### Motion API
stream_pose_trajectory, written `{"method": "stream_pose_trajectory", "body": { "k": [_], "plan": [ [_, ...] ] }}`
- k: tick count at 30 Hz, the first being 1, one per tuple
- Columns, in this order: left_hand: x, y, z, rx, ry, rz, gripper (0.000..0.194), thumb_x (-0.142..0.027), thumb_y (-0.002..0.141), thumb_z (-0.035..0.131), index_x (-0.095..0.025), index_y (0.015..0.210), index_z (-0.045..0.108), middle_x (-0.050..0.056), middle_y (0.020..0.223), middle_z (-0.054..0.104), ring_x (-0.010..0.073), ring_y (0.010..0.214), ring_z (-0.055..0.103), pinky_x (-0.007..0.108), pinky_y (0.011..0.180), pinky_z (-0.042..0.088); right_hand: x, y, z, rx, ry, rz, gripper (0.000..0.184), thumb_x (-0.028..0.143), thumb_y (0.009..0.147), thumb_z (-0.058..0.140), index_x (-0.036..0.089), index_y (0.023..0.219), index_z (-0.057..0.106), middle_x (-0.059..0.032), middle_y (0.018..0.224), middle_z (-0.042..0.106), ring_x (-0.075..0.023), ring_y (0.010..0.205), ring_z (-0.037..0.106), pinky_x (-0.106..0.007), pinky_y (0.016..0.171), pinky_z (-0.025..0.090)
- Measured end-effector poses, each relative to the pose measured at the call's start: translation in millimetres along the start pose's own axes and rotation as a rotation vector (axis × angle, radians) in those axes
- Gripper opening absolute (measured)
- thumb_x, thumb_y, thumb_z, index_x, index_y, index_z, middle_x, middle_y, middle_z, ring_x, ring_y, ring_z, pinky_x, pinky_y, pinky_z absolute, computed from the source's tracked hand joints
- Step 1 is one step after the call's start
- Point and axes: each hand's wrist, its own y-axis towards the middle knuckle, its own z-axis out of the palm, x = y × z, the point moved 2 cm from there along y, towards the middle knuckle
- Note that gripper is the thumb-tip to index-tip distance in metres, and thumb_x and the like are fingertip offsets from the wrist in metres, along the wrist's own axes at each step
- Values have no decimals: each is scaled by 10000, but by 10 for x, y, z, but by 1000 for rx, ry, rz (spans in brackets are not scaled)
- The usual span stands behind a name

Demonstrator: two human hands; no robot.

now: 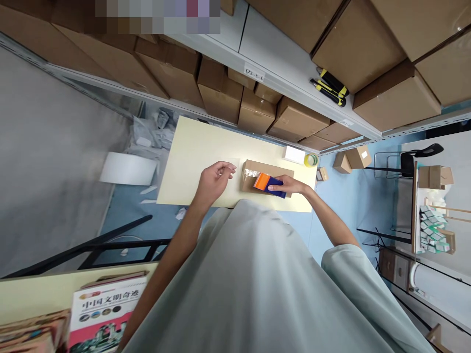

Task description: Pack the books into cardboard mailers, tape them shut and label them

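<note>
My right hand [289,184] grips a small orange and dark blue box [262,181], the thumb lying across its top. That box is held over a brown cardboard box [250,171] with shiny clear tape on its left end. To the left of the cardboard, my left hand [216,180] has its fingers curled in and pinched near the thumb, apart from both boxes. A pale, thin sheet shows faintly by those fingertips; whether they hold it is unclear. Both hands are over a cream-coloured table [187,162].
A white box [293,154] and a tape roll [311,160] stand at the table's back right. Above it, a shelf holds cardboard boxes [257,110] and utility knives [331,88]. A white bin-like object [127,168] is left; books [106,309] lie at lower left.
</note>
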Motion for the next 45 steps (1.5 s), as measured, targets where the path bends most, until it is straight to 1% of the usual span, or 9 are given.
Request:
{"method": "stream_pose_trajectory", "body": {
  "k": [5,9,15,22,27,31,34,39,45],
  "plan": [
    [37,-108,176,155,-31,-18,401,-606,890,690,-217,977,731,113,1076,829,250,963,780,391,932,638,21,4,10,1,6,-3,710,835,687,873,174,884,707,6,777,686,-141,686,604,-256,610,491],
    [114,-152,371,228,-92,-72,531,-629,824,806,-213,1142,716,134,1165,836,285,1132,794,431,1049,634,12,10,19,11,12,-17,715,829,691,881,165,905,723,0,781,690,-139,687,601,-256,613,494],
    [141,-119,502,296,-173,-170,665,-679,790,851,-204,1232,704,109,1083,844,280,985,828,429,910,692,1,7,24,16,20,-19,720,831,696,876,163,923,731,7,772,687,-130,668,590,-255,606,490],
    [82,-146,475,291,-199,-168,765,-717,704,921,-198,1224,704,114,1065,843,286,970,825,428,866,703,78,-27,39,-2,31,-3,729,827,658,892,162,907,729,17,754,677,-131,673,591,-254,613,481],
    [149,-125,470,285,-173,-169,716,-712,760,865,-195,1229,705,100,1021,832,274,929,818,425,856,688,78,-25,31,-2,33,-1,723,829,649,891,166,885,722,20,746,678,-136,677,601,-258,621,486],
    [153,-110,499,227,-92,-134,541,-461,796,824,-209,1255,690,77,1021,837,259,982,815,412,945,659,70,-8,37,3,14,-12,711,825,671,880,167,900,735,7,782,707,-152,705,621,-268,646,508],
    [101,-128,516,166,5,-110,498,-293,802,737,-222,1291,680,47,996,840,237,932,806,385,947,645,76,2,50,-3,-18,-27,701,838,681,862,173,856,721,1,785,703,-155,710,618,-272,651,507],
    [54,-211,502,98,39,-90,644,-225,814,672,-221,1454,599,37,1014,832,232,938,796,373,925,637,130,-43,62,-36,-77,-15,730,887,711,812,175,839,706,0,738,678,-147,662,604,-264,597,478],
    [121,-292,511,56,-133,-154,840,-258,796,703,-182,1594,450,25,946,807,236,927,801,387,925,649,341,-218,57,-12,-116,51,710,875,787,798,172,865,738,-39,735,751,-159,625,675,-252,547,488]
  ]
}}
